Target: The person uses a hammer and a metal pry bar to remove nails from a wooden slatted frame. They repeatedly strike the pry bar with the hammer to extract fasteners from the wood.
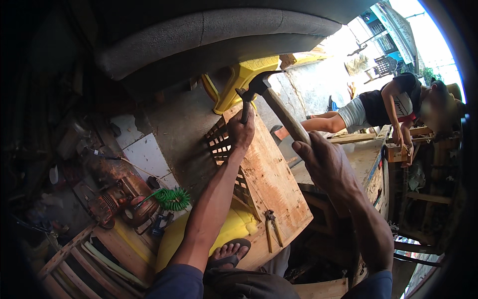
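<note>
Two hands are closed: the left hand (240,133) on a dark tool (245,112), the right hand (331,162) on a wooden-handled hammer (285,113). A glancing blow could strike the left hand, positioned near the hammer's head. The tool projects from the left fist, left of the right hand; contact with the hammer cannot be confirmed.

Wooden hammer handle (287,116), matt metal hammerhead (259,84)

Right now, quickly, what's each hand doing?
Left hand: closed, holding a dark tool.
Right hand: closed, holding a hammer by its wooden handle.
</note>
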{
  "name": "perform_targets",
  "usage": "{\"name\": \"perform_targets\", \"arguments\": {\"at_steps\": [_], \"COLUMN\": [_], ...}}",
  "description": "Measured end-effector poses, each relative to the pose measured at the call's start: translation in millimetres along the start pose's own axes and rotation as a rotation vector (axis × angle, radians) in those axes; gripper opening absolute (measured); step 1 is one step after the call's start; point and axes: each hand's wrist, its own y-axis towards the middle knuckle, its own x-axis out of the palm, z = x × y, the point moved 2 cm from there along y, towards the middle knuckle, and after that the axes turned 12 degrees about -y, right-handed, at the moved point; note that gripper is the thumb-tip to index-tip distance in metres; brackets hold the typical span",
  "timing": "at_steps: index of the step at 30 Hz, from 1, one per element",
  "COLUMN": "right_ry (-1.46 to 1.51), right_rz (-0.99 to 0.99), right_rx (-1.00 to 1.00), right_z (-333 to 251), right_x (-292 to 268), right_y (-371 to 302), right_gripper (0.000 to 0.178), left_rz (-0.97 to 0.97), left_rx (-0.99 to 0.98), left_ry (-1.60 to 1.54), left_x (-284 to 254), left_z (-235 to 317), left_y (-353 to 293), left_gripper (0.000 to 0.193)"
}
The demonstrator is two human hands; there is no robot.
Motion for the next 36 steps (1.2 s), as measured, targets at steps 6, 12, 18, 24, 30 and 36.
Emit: {"name": "perform_targets", "arguments": {"at_steps": [6,12,18,24,30,36], "right_ry": [0.028,0.579,-0.113,-0.027,0.018,0.566], "right_rz": [0.175,0.717,0.068,0.347,0.22,0.084], "right_rx": [-0.02,-0.261,-0.167,-0.294,-0.153,0.182], "right_z": [34,14,22,12,32,52], "right_x": [9,-6,-3,-9,26,97], "right_y": [-28,-33,46,36,28,-18], "right_gripper": [0.041,0.029,0.036,0.035,0.039,0.043], "left_rz": [-0.107,-0.121,-0.055,-0.186,-0.092,-0.024], "left_rx": [-0.018,0.024,0.106,-0.027,0.025,0.059], "left_ry": [0.073,0.25,0.156,0.091,0.07,0.072], "left_x": [9,-4,-9,0,-4,-2], "left_z": [-19,-2,-10,-12,-22,-37], "left_y": [6,5,6,2,2,7], "left_gripper": [0.052,0.053,0.054,0.047,0.051,0.052]}}
